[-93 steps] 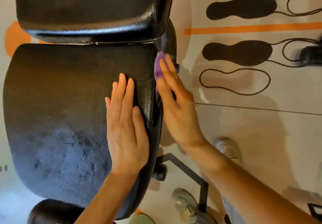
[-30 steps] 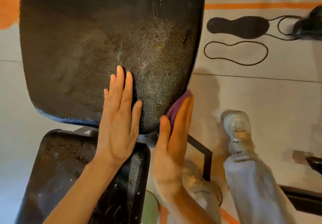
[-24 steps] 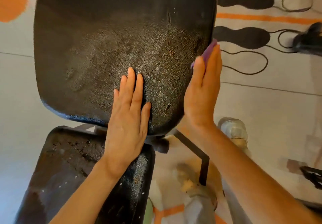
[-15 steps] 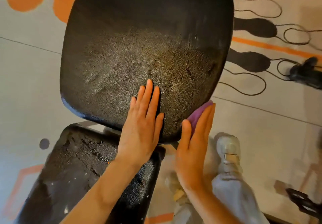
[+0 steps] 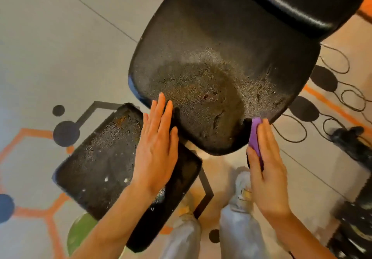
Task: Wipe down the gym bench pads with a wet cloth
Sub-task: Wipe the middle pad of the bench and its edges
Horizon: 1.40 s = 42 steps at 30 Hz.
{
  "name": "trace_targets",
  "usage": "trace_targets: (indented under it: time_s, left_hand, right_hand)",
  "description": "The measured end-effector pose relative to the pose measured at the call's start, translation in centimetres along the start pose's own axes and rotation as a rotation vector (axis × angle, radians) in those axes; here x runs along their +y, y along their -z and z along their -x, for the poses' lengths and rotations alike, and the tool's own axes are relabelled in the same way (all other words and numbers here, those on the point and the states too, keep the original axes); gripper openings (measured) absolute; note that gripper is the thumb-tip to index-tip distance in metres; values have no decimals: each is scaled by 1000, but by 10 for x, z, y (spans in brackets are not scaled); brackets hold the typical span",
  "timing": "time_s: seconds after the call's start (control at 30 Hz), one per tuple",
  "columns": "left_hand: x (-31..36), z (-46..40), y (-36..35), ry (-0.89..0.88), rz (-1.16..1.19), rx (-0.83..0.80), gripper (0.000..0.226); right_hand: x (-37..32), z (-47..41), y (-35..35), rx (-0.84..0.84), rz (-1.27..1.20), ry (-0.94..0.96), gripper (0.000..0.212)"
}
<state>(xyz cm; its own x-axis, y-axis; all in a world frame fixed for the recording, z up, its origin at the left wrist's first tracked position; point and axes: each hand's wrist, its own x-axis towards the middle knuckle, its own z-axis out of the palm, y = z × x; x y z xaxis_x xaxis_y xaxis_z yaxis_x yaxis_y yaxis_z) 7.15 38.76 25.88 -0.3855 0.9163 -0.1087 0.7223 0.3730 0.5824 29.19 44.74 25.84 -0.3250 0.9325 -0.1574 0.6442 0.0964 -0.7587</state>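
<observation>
While right hand [image 5: 267, 170] flat-presses half-hidden cloth [image 5: 255, 138] | left hand [image 5: 156, 150] flat, seat pad [image 5: 201, 77]

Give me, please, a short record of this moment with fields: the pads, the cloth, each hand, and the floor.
seat pad: large black pad, worn grain, cracks toward its right edge
small pad: black pad nearer the person, white specks on it
cloth: purple cloth pressed against the seat pad's near right edge
right hand: right hand, fingers straight, presses the cloth
left hand: left hand, flat, fingertips on the seat pad's near edge
floor: grey floor with orange and dark markings
</observation>
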Motion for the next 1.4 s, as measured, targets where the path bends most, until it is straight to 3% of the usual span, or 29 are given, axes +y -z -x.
trace_targets:
  time_s: [0.2, 0.37, 0.47, 0.57, 0.67, 0.73, 0.9, 1.0, 1.13, 1.23, 1.4]
  left_hand:
    - [6, 49, -14, 90, 30, 31, 57]
    - [9, 75, -31, 144, -38, 36, 59]
    - [15, 79, -38, 189, -86, 33, 61]
    - [21, 77, -41, 227, -172, 54, 62]
    - [25, 73, -45, 269, -206, 74, 63]
    - [25, 73, -48, 296, -220, 86, 64]
    - [24, 72, -53, 307, -260, 99, 62]
    - [24, 71, -54, 312, -277, 99, 62]
    - [23, 71, -56, 319, -300, 115, 63]
    - [24, 71, -58, 327, -268, 109, 62]
    - [24, 72, -56, 323, -304, 104, 61]
  right_hand:
    - [17, -30, 21, -457, 447, 629, 61]
    - [46, -71, 33, -730, 837, 1126, 96]
    - [34, -96, 23, -791, 870, 1327, 66]
    - [-2, -124, -25, -740, 881, 1339, 45]
    - [-40, -141, -65, -621, 837, 1177, 46]
    - [-26, -129, -55, -696, 818, 1252, 46]
    - [16, -125, 0, -1035, 845, 1729, 37]
    - [-2, -144, -18, -1123, 798, 1764, 27]
    - [-51, -164, -83, -837, 721, 1584, 26]
    - [-50, -158, -86, -768, 721, 1604, 26]
    - [-12, -148, -20, -1185, 738, 1802, 32]
